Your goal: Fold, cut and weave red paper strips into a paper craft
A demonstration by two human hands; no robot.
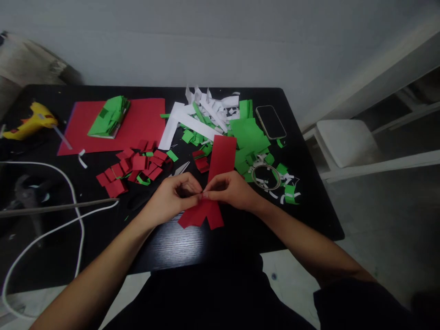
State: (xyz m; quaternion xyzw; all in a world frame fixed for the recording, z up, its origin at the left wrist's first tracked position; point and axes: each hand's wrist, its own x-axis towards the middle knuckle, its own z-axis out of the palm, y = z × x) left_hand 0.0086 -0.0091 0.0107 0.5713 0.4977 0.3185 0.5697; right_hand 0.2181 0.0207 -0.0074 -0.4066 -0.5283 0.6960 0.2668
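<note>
My left hand [173, 196] and my right hand [231, 189] meet over the near middle of a black table [192, 247]. Both pinch the same long red paper strip [222, 158], fingertips touching at about its lower third. The strip runs up and away from my hands, and its near end splits into two flaps below them. Scissors [179, 169] lie just beyond my left hand, partly hidden by it. Small red paper squares [132, 167] are scattered to the left.
A yellow glue gun [29, 123] lies far left beside a red sheet [137, 121] carrying folded green paper [110, 117]. White and green scraps [213, 114], a tape ring [266, 176], a phone [271, 122] and a white cable [74, 201] crowd the table. A white stool [345, 142] stands to the right.
</note>
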